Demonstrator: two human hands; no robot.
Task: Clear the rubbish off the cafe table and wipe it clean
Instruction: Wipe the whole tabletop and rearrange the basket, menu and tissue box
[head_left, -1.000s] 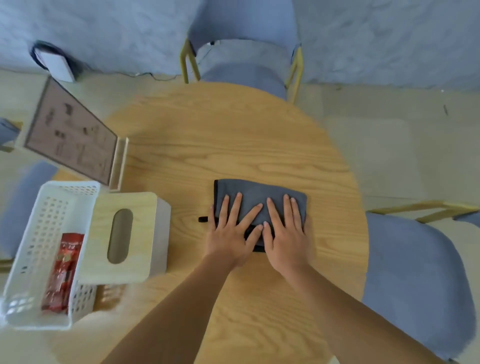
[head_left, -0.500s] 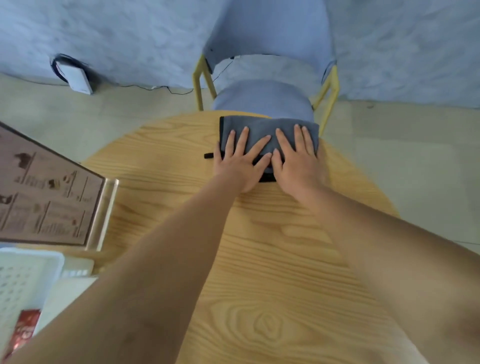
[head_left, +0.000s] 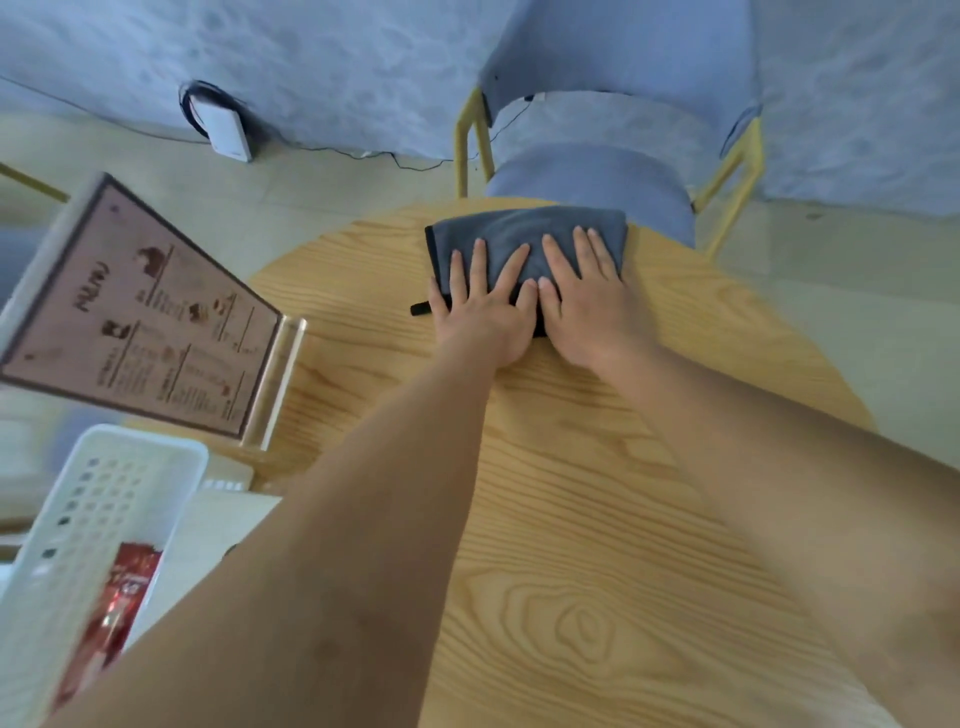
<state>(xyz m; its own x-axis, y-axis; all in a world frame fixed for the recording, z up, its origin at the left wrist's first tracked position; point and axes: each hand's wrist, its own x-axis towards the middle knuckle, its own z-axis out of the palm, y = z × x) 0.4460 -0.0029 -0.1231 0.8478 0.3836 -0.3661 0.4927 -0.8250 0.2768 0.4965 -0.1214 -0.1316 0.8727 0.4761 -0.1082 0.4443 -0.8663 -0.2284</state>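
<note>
Folded grey cloth (head_left: 524, 239) lies flat at far edge of round wooden table (head_left: 597, 519), upper centre of frame, long axis left-right. Left hand (head_left: 480, 306) and right hand (head_left: 584, 296) side by side, palms down, fingers straight and spread, pressing cloth's near half; far half shows beyond fingertips.

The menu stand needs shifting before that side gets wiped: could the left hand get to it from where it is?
Probably yes: the left hand lies flat on the cloth, with only bare table between it and the menu stand.
</note>
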